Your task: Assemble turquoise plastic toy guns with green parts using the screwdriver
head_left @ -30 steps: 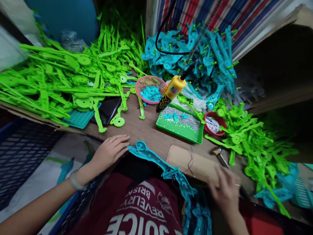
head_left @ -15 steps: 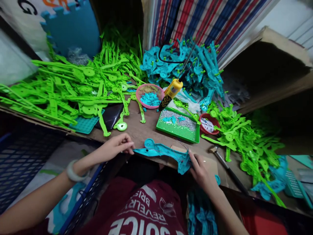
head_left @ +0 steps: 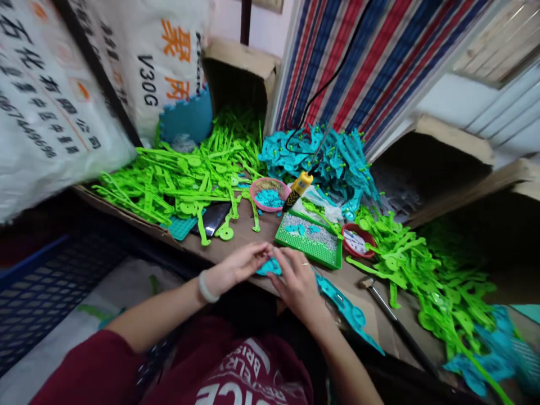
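Note:
A long blue plastic part [head_left: 346,306] lies under my right hand, its round disc and tapered tip sticking out to the lower right. Its other end shows between my hands at the table's front edge. My right hand [head_left: 298,284] is closed around that end, thumb below and fingers over the top. From the left, my left hand [head_left: 247,263] meets it with bent, pinched fingers at the same end. Whether a small piece is also in those fingertips is hidden. Just beyond my hands stands a green perforated tray [head_left: 310,247] with silvery grains and several small blue pieces.
Bright green plastic parts [head_left: 169,180] heap up at left, with more [head_left: 400,264] at right. Blue parts [head_left: 312,149] are piled at the back. A yellow-handled tool [head_left: 298,190] leans near a pink basket [head_left: 270,181]. A hammer [head_left: 396,320] and red basket [head_left: 358,228] lie right.
The blue plastic part has been turned end for end, its tapered tip now pointing right. My hands have come together at its other end. The view has tilted up.

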Demonstrator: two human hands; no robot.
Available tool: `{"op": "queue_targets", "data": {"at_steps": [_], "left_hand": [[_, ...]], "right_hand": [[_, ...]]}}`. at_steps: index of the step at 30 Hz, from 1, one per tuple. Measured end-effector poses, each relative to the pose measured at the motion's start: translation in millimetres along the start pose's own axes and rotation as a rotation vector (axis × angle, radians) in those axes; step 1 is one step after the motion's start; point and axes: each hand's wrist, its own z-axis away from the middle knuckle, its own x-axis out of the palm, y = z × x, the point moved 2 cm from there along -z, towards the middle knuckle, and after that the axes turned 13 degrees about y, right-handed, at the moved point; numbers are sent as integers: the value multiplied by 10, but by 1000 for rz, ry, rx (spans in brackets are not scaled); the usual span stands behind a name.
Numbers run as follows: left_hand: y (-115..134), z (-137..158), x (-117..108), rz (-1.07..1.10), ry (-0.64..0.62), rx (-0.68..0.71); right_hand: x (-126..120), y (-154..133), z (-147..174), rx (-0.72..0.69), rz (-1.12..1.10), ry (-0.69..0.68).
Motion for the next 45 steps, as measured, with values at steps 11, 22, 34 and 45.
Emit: {"op": "queue_targets", "data": {"at_steps": [11, 22, 34, 45], "left_hand": [[37, -67, 83, -345, -73, 224], [1988, -1472, -492, -1287, -110, 728], [1867, -712, -510, -902, 458, 882], [-76, -10, 159, -504, 198, 627]], "right_hand": [[541, 459, 104, 470, -494, 448], [624, 659, 133, 1161, -850, 4], [471, 429, 133, 1158, -1012, 161], [611, -120, -4, 759, -553, 325]]}}
